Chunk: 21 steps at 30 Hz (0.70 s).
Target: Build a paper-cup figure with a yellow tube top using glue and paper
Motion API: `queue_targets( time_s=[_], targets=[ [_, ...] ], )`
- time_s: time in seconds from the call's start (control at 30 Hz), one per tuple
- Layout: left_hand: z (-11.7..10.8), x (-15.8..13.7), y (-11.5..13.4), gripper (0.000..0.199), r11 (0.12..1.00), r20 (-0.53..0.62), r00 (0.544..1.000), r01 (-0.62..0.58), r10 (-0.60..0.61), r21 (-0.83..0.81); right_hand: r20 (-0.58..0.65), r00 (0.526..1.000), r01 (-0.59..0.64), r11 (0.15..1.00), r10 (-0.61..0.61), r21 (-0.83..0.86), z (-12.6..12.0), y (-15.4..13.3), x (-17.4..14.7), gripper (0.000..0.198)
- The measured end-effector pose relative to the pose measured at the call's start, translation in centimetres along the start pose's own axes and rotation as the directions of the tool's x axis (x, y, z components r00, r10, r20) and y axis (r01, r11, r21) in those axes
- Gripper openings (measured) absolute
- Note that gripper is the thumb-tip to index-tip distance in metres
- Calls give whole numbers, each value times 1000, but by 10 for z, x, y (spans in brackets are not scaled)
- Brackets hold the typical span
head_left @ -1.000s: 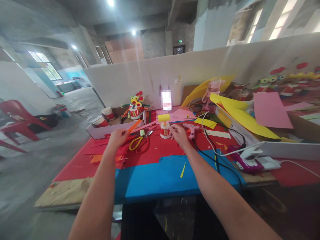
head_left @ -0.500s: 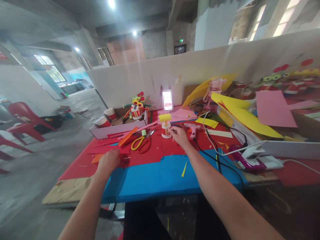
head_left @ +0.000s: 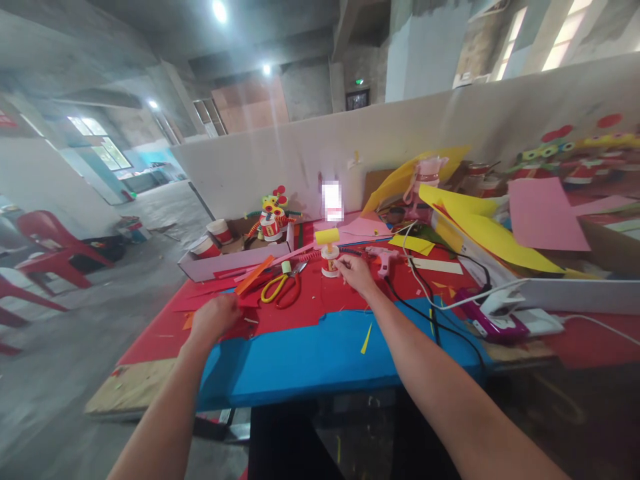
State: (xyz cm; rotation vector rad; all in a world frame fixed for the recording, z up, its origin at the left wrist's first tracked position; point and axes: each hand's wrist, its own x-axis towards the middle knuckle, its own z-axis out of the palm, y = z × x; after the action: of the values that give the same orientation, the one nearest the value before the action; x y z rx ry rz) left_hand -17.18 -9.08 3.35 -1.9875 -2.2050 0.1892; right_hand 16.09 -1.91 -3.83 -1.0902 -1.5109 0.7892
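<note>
A small white and red paper cup (head_left: pixel 329 265) stands on the red sheet, with a yellow paper roll (head_left: pixel 327 237) lying across a short stem above it. The fingertips of my right hand (head_left: pixel 354 272) are closed at the cup's right side. Toward the left, my left hand (head_left: pixel 215 317) is low over the red paper, fingers curled down. Whatever they hold, if anything, is hidden. Past that hand lie an orange paper strip (head_left: pixel 255 275) and scissors (head_left: pixel 281 288) with yellow and red handles. A pink glue gun (head_left: pixel 382 259) rests right of the cup.
A blue sheet (head_left: pixel 300 357) covers the table's near edge. Cables run to a purple power strip (head_left: pixel 493 316) at the right. Behind stand a shallow box (head_left: pixel 235 260) with cups, a finished paper-cup figure (head_left: pixel 273 217), and stacked yellow paper (head_left: pixel 480 223) beside pink sheets.
The view has shifted very slightly. My left hand has lifted a little with its fingers curled. My right hand stays at the cup.
</note>
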Motion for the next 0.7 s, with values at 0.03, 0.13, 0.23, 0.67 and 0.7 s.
queue_targets(
  time_s=[0.03,0.13,0.23,0.67,0.7],
  targets=[
    [-9,3,-5,19,999,-11,1000,24,-24,-39,-1,1000,-5,1000,5,-3,0,-1,0,22],
    [-40,13,-23,20,988,-124,992,19,-39,-155,2,1000,-10,1000,10,-11,0,-1,0,22],
    [-51,20,-32,22,975,109,981,-142,162,-171,-2,1000,-10,1000,10,-7,1,-1,0,23],
    [-16,24,-29,21,985,52,988,-142,147,-100,16,999,-31,999,31,-10,2,-5,-1,25],
    [-26,27,-35,23,976,32,987,-148,155,-161,18,999,-35,999,35,-4,3,-5,-1,25]
  ],
)
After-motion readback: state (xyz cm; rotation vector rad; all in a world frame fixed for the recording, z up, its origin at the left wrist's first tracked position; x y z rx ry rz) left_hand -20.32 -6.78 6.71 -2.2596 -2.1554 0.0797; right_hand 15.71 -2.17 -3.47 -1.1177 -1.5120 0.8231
